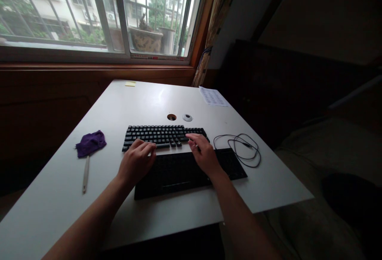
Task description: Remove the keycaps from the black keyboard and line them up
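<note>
Rows of black keycaps (149, 132) are laid out in a keyboard pattern on the white table (98, 180). A wide black keyboard base (176, 172) lies just in front of them, slightly askew. At the lower left of the keycaps is my left hand (138, 158), its fingers curled in and its thumb by a long keycap (162, 146); whatever the fingertips hold is hidden. My right hand (204, 152) hovers over the base's right half, index finger reaching to the keycaps at the right and thumb held apart from it.
A thin black cable (252, 144) lies coiled at the right. To the left is a purple cloth (91, 143) on a pale handle (86, 174). Farther back are a grommet hole (171, 117), its round cover (187, 117), a printed paper (213, 96) and a yellow note (130, 83).
</note>
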Motion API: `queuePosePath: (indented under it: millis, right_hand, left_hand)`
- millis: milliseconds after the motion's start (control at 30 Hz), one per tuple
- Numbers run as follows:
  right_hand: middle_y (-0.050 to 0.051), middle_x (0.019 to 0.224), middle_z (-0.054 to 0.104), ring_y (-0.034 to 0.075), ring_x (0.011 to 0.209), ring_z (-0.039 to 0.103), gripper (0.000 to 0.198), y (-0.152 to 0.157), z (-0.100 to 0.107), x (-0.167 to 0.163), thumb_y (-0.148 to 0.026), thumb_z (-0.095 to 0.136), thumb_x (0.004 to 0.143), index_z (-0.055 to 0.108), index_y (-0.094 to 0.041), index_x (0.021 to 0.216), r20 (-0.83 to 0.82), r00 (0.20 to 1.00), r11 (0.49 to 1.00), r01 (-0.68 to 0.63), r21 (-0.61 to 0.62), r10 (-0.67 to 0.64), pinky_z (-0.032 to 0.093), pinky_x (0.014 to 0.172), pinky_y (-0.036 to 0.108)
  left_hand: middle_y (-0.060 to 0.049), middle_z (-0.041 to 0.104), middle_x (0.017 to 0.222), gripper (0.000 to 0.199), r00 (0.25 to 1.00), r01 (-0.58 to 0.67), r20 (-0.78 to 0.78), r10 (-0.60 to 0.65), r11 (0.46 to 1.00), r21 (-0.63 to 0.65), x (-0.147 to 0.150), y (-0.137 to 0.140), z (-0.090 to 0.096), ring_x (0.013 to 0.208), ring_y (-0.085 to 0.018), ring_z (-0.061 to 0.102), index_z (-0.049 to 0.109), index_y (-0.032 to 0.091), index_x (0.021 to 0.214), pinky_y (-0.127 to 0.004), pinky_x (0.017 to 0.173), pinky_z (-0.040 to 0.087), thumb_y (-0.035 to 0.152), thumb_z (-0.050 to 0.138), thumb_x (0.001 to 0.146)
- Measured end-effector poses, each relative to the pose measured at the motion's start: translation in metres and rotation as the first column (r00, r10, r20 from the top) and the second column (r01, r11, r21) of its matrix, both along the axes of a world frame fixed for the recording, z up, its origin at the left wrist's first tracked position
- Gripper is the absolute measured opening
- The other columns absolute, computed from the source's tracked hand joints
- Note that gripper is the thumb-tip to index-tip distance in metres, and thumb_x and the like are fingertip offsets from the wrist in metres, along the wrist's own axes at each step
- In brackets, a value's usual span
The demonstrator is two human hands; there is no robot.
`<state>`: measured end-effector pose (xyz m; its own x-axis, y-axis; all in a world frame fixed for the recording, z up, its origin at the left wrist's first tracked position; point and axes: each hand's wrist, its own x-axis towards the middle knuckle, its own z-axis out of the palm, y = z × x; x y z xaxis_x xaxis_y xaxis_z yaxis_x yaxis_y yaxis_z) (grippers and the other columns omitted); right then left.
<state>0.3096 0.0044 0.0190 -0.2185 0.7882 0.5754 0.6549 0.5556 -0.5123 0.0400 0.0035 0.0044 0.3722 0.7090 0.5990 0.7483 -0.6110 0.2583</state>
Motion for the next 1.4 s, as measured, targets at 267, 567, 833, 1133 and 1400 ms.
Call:
queuePosePath:
  millis: [267,567,833,1133,1400]
  right_hand:
    - [0.004,0.081,0.061,0.020,0.079,0.057,0.041,-0.053,0.010,0.066,-0.041,0.030,0.103,0.056,-0.021,0.079,-0.073,0.912,0.910,0.393,-0.129,-0.404,0.043,0.076,0.032]
    - [0.004,0.065,0.062,0.022,0.065,0.059,0.050,-0.097,-0.004,0.094,-0.049,0.025,0.102,0.054,-0.023,0.071,0.159,0.850,0.812,0.527,-0.252,-0.503,0.037,0.068,0.032]
    - [0.006,0.063,0.064,0.020,0.062,0.060,0.055,-0.096,-0.006,0.065,-0.050,0.022,0.103,0.053,-0.022,0.066,0.142,0.862,0.835,0.507,-0.216,-0.487,0.037,0.065,0.030]
    - [0.009,0.075,0.071,0.021,0.072,0.068,0.055,-0.088,-0.012,0.045,-0.043,0.024,0.105,0.064,-0.020,0.074,0.352,0.839,0.858,0.490,-0.154,-0.416,0.038,0.065,0.029]
    - [0.009,0.073,0.072,0.021,0.068,0.067,0.054,-0.088,-0.017,0.037,-0.047,0.029,0.103,0.067,-0.021,0.075,0.396,0.836,0.857,0.479,-0.191,-0.379,0.036,0.061,0.028]
  left_hand:
    - [-0.006,0.074,0.103,0.016,0.961,0.276,0.022,-0.275,0.960,-0.052,0.014,-0.008,-0.007,0.090,-0.021,0.060,0.066,0.018,0.099,-0.035,0.080,0.055,0.012,0.054,0.091]
    - [-0.008,0.072,0.111,0.022,0.802,0.589,-0.023,-0.597,0.797,-0.138,0.029,-0.018,-0.012,0.099,-0.020,0.063,0.067,0.018,0.106,-0.035,0.086,0.057,0.014,0.050,0.094]
    - [-0.008,0.073,0.106,0.022,0.790,0.603,-0.018,-0.613,0.782,-0.158,0.032,-0.018,-0.016,0.096,-0.019,0.063,0.070,0.019,0.103,-0.034,0.086,0.057,0.014,0.050,0.094]
    - [-0.008,0.072,0.108,0.021,0.792,0.597,-0.046,-0.609,0.787,-0.156,0.031,-0.017,-0.021,0.094,-0.020,0.062,0.070,0.018,0.101,-0.035,0.084,0.056,0.013,0.050,0.093]
    - [-0.008,0.072,0.107,0.021,0.792,0.595,-0.043,-0.609,0.786,-0.169,0.032,-0.018,-0.018,0.094,-0.019,0.063,0.070,0.019,0.101,-0.034,0.085,0.055,0.012,0.051,0.092]
